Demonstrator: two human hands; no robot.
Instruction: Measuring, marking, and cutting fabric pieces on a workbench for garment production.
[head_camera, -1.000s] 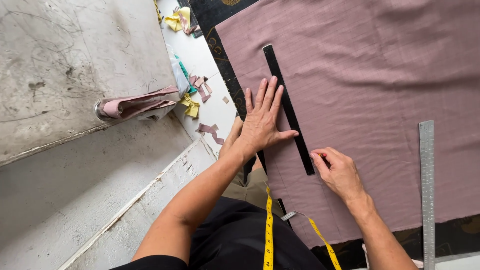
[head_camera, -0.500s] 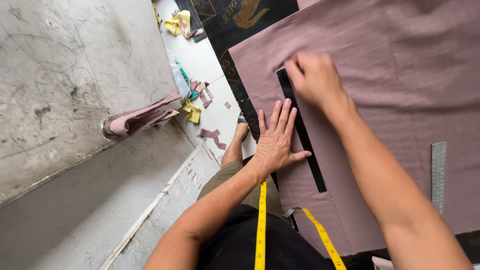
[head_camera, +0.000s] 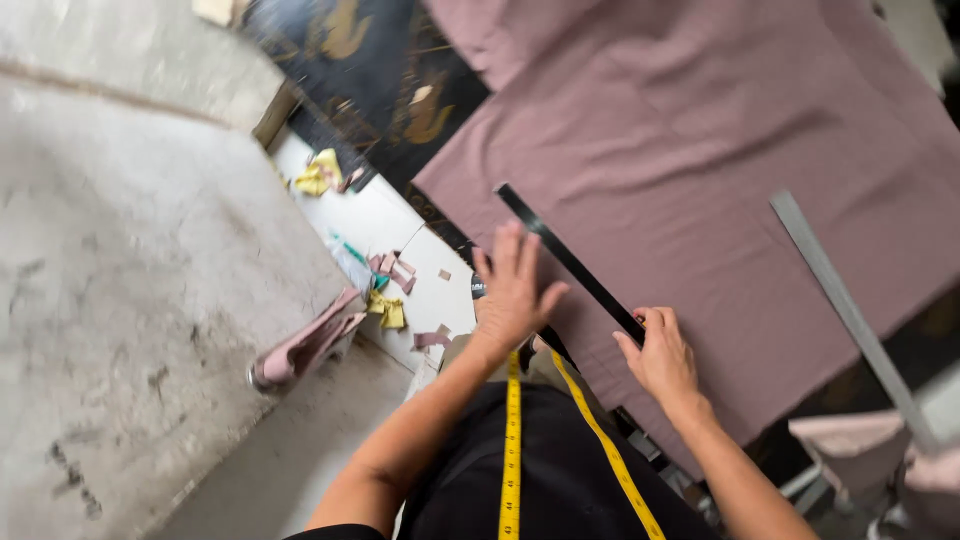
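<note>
Half a second back the right hand (head_camera: 660, 355) lay at the far end of the long flat black ruler (head_camera: 570, 262); now it has drawn back to the near end, fingers curled with the tips touching the ruler's edge, wrist bent and forearm running down toward the body. Whether it pinches the ruler I cannot tell. Left hand (head_camera: 513, 290) stays flat on the dusty mauve-pink woven cloth (head_camera: 700, 150), fingers spread apart, palm down just beside the ruler's left edge, forearm straight behind it. That ruler lies slantwise on the cloth, between the two hands. A yellow measuring tape (head_camera: 512, 450) hangs down over the person's black top. A grey metal straightedge (head_camera: 835, 290) rests on the cloth well to the right. Small fabric scraps (head_camera: 390, 300) litter the white ledge at left.
</note>
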